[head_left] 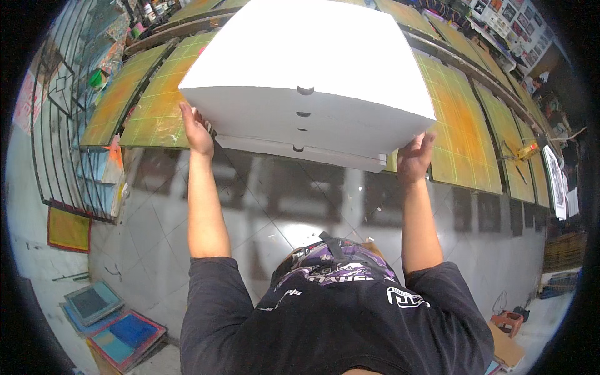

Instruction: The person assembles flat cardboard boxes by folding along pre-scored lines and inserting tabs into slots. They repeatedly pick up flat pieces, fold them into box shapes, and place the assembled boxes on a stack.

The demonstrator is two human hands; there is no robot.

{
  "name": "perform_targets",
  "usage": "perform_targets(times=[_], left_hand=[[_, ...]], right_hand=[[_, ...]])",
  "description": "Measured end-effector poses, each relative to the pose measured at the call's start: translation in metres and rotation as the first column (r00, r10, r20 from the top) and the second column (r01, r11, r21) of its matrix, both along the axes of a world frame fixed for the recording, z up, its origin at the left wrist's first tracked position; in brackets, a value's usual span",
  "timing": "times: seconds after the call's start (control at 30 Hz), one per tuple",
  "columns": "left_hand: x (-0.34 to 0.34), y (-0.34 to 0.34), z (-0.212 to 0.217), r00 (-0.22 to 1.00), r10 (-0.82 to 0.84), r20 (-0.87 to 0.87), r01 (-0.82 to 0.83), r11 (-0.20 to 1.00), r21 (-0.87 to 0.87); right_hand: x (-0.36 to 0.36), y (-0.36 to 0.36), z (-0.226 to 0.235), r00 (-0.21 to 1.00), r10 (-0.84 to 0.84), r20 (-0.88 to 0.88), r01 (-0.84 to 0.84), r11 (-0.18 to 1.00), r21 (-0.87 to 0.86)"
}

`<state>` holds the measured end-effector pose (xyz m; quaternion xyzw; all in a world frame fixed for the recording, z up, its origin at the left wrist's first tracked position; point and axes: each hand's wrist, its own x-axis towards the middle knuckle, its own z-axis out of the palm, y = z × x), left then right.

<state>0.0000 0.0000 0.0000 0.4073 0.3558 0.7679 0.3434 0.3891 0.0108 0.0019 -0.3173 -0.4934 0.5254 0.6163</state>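
Both arms were extended forward and upward, carrying a stack of white flat boxes [312,75] held well above the grey tiled floor [281,206]. The left hand [197,131] was pressed flat against the stack's left side near its lower corner, fingers spread upward along the edge. The right hand [414,156] gripped the stack's right lower corner, fingers curled under and around the bottom box. The hands were thus set well apart, each clamped on an opposite side of the stack. At least four boxes were counted along the near face, each with a small round notch at its front edge. Beyond and below the stack ran long work tables [465,125] topped with yellow-green gridded surfaces, arranged in rows. Framed screens [128,334] in blue lay on the floor at lower left, beside a metal rack [69,156] against the wall. The person wore a dark printed shirt [337,325].
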Motion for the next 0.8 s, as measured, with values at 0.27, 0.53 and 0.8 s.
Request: perform_targets(times=[0.27, 0.53, 0.8], left_hand=[[0.007, -0.008, -0.001, 0.995, 0.095, 0.022, -0.088, 0.970, -0.227], [-0.005, -0.011, 0.003, 0.996, 0.001, 0.090, 0.005, 0.998, -0.065], [0.019, -0.026, 0.024, 0.990, 0.133, -0.057, -0.130, 0.991, 0.042]], right_hand=[[-0.009, -0.025, 0.000, 0.988, -0.130, 0.085, 0.139, 0.985, -0.106], [-0.012, -0.034, 0.024, 0.994, -0.096, 0.047, 0.099, 0.993, -0.065], [-0.007, -0.016, 0.011, 0.974, -0.210, -0.080, 0.210, 0.978, -0.013]])
